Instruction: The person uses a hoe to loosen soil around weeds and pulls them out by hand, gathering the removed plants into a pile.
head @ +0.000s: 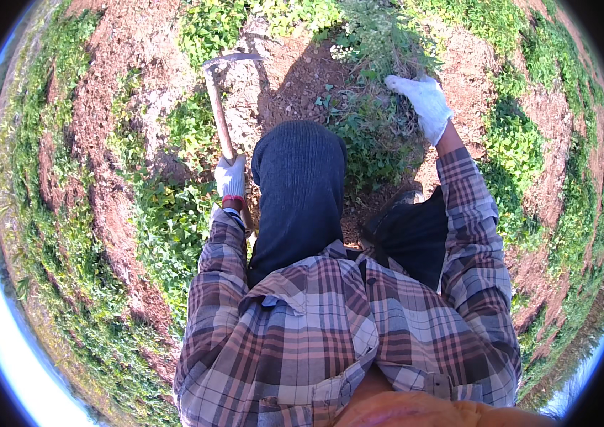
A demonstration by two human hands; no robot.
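Note:
My left hand [231, 178], in a white knit glove, is closed around the wooden handle of a hoe-like tool [218, 109]. Its curved metal blade points right above bare soil, at the upper left of the middle. At the upper right, my right hand [423, 104], also in a white glove, is at the edge of a tangle of leafy and dry stems [382, 115]. Whether its fingers hold any stem cannot be made out. A tall plant with small pale flowers [382, 37] lies just beyond that hand.
Rows of low green plants [174, 235] run on both sides, with strips of reddish soil [107, 213] between them. My bent knee [302, 160] is in the middle, between the tool and the tangled stems. Shadows fall over the soil ahead.

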